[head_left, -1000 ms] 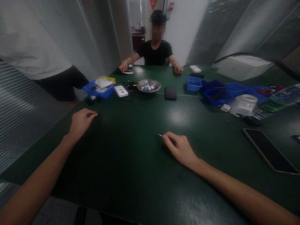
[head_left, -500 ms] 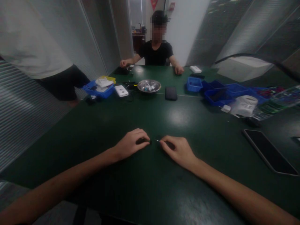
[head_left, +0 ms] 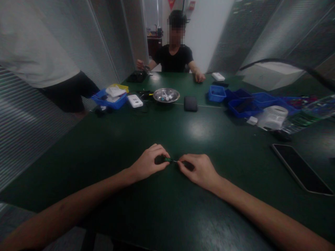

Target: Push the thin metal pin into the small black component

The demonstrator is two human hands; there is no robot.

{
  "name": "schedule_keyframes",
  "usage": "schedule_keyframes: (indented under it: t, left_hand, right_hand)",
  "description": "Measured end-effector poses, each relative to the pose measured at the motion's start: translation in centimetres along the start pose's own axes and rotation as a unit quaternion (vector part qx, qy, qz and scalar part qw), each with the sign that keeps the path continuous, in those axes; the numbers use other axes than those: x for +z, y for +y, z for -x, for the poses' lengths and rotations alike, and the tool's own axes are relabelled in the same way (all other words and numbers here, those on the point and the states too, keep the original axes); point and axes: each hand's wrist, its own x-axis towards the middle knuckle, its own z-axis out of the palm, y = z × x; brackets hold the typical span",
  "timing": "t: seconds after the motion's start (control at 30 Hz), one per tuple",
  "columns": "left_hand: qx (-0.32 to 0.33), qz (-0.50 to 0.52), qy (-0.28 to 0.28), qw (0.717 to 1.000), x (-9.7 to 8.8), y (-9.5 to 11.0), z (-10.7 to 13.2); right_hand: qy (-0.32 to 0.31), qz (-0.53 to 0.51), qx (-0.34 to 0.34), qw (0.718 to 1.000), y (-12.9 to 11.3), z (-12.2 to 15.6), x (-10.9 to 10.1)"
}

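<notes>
My left hand pinches a small green piece, like a tiny circuit board with a dark end, between thumb and index finger. Opposite it, my right hand is closed in a pinch on a thin, silvery, pin-like piece. The tip of that pin points left and meets the dark end of the green piece; whether it is inside cannot be made out. Both hands rest low over the dark green table.
A phone lies to the right. Farther back are a metal dish of small parts, a black square pad, a white device and blue bins. One person sits opposite; another stands at the left.
My hands have come closer together, and the pin's tip now meets the piece in my left hand. More of its green face shows. The seated person's hand at the left has lifted.
</notes>
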Motion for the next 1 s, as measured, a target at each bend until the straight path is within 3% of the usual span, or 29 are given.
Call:
schedule_keyframes:
  t: [0.43,0.6,0.77,0.9,1.0]
  left_hand:
    - [0.029,-0.021,-0.031,0.999,0.4,-0.1,-0.4]
    - [0.028,-0.023,-0.031,0.999,0.4,-0.1,-0.4]
    - [0.034,-0.034,-0.035,0.998,0.1,0.3,-0.2]
    - [0.05,-0.017,-0.082,0.995,-0.9,0.4,0.7]
    - [0.054,-0.002,-0.138,0.989,-2.5,-0.7,1.3]
  right_hand:
    - [-0.001,0.006,-0.008,1.0,-0.4,-0.3,0.6]
    - [-0.009,-0.005,-0.043,0.999,-0.8,-0.2,0.6]
    - [0.026,-0.032,-0.039,0.998,-0.6,-0.1,0.4]
    - [0.057,-0.073,-0.009,0.996,-0.2,0.0,0.1]
    - [0.057,-0.089,0.006,0.994,-0.2,0.0,-0.2]
